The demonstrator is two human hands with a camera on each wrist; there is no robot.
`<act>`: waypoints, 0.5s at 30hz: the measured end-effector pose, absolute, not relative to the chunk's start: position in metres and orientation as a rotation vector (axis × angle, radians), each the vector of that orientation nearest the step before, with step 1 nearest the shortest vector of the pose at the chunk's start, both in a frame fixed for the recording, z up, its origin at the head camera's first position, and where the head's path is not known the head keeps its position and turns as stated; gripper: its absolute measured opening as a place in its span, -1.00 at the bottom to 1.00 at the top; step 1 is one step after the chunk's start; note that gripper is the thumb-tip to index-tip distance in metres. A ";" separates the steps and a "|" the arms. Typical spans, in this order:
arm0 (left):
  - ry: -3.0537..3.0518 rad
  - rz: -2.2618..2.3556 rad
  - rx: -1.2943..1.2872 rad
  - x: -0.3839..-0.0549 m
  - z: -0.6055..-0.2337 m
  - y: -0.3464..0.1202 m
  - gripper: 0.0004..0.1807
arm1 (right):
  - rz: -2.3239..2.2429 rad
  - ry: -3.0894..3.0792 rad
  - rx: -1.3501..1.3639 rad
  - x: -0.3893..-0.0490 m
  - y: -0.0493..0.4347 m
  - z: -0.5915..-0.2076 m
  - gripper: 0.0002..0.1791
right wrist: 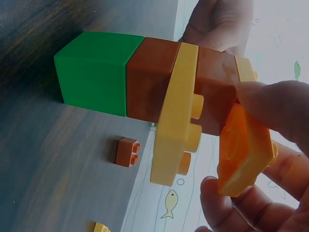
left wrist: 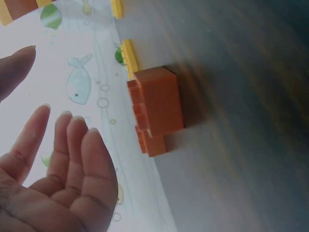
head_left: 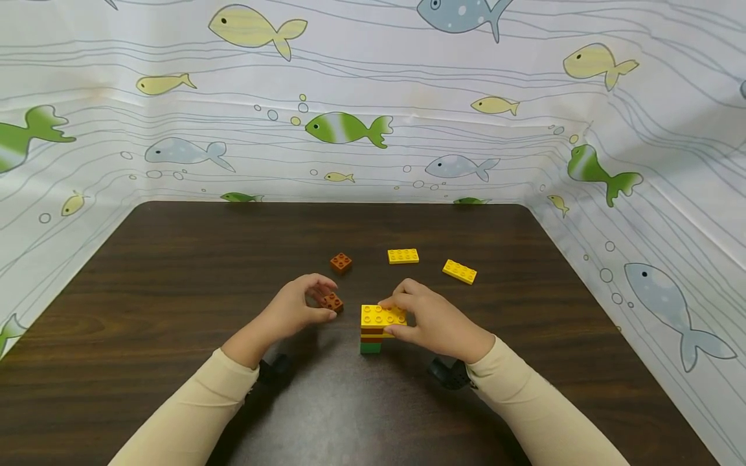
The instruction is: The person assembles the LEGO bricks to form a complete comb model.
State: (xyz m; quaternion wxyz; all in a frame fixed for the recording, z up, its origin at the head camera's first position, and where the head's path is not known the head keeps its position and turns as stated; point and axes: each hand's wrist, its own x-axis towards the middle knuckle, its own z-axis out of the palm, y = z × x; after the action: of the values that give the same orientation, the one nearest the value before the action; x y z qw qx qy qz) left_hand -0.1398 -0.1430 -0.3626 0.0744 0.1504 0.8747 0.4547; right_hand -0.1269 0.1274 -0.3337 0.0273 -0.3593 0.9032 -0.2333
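Note:
A stack of toy building bricks [right wrist: 152,79] stands on the table: green at the bottom, then brown, a yellow plate, brown, and another yellow plate [head_left: 374,316] on top. My right hand [head_left: 434,320] pinches that top plate between thumb and fingers at its overhanging right end. Both yellow plates jut out past the bricks to the right. To the left of the stack, my left hand [head_left: 294,307] curves loosely around a loose brown brick [left wrist: 161,104]. The left wrist view has its fingers [left wrist: 99,164] spread apart from the brick, holding nothing.
A second brown brick [head_left: 340,263] lies farther back. Two loose yellow plates [head_left: 403,256] lie behind the stack, one of them a yellow plate [head_left: 460,272] off to the right. A fish-patterned curtain [head_left: 361,77] surrounds the dark wooden table [head_left: 175,272] at the back and sides.

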 end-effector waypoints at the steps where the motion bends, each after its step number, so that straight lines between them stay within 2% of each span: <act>1: 2.622 1.366 0.442 -0.141 -0.363 -0.144 -0.54 | -0.721 2.788 -1.110 -0.127 0.127 -0.334 -0.59; 15: 2.585 1.335 0.268 -0.155 -0.375 -0.148 -0.48 | -0.730 2.775 -1.101 -0.126 0.127 -0.334 -0.60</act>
State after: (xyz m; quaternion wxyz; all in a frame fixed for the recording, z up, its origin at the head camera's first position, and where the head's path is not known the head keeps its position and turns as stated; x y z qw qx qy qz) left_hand -0.1548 -0.1482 -0.3753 0.1097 0.0913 0.8795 0.4540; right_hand -0.1257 0.1274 -0.3339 0.0340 -0.3580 0.9024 -0.2374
